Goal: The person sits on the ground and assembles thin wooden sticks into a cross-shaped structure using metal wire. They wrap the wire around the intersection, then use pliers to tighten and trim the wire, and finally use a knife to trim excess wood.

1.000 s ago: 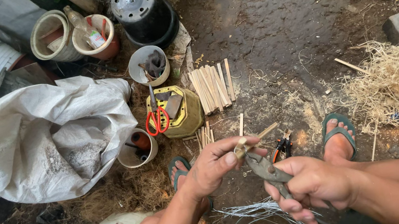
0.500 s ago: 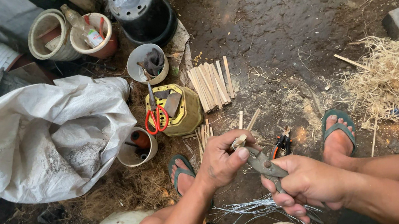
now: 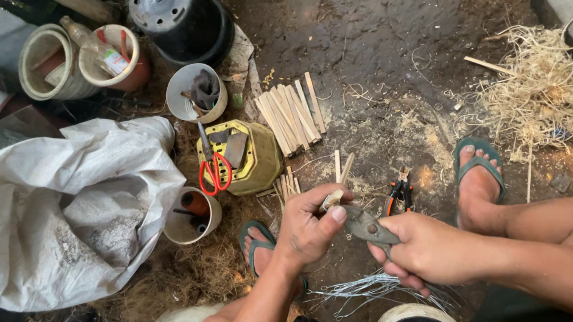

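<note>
Bamboo: my left hand [image 3: 310, 228] pinches a short pale stick [image 3: 333, 198]; my right hand [image 3: 423, 248] grips grey metal shears [image 3: 364, 224]. Cut flat bamboo slats [image 3: 288, 113] already lie piled on the dirt floor [image 3: 388, 30]; this stick remains uncut.

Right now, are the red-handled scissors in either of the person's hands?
No: the red-handled scissors lie on the yellow-green container, while the right hand grips grey pliers and the left hand holds a wooden stick.

You had red-handled scissors [image 3: 214, 174] lying on a yellow tin [image 3: 253, 160], a white sack [image 3: 65, 211] beside it, and split sticks [image 3: 289, 112] beyond.
</note>
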